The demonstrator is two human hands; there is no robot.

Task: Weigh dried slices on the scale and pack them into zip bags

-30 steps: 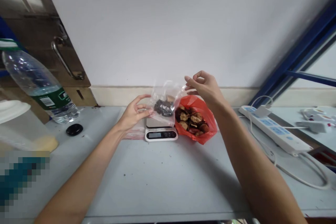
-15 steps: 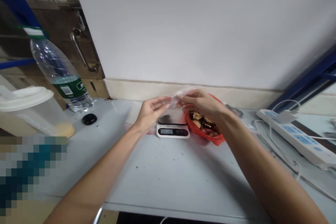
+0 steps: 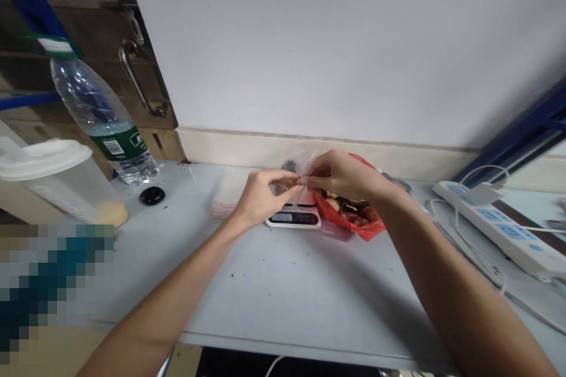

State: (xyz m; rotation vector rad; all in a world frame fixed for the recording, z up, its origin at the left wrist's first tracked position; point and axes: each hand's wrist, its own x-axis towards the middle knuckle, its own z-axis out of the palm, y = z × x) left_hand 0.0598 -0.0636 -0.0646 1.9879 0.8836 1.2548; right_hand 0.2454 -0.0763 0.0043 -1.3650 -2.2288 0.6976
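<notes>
Above a small white digital scale point(image 3: 294, 218), my left hand point(image 3: 264, 193) and my right hand point(image 3: 338, 175) meet with their fingertips pinched on a clear plastic bag point(image 3: 302, 160). The thin film shows behind and between the fingers; its edges are hard to make out. Most of the scale's plate is hidden by the hands. Right of the scale, partly beneath my right hand, lies an open red plastic bag point(image 3: 371, 230) with brown dried slices point(image 3: 349, 205) in it. Beside my left hand is a flat stack of clear bags with pinkish edges point(image 3: 224, 206).
At left stand a large water bottle point(image 3: 110, 123), a lidded plastic jug point(image 3: 62, 188) and a small black round object point(image 3: 152, 195). A white power strip point(image 3: 499, 224) with cables lies at right. A wall point(image 3: 309, 59) rises behind the table point(image 3: 283, 288), which has dark crumbs.
My left hand has moved slightly right, and the fingertips of both hands have come together on the clear bag. The view has shifted a little.
</notes>
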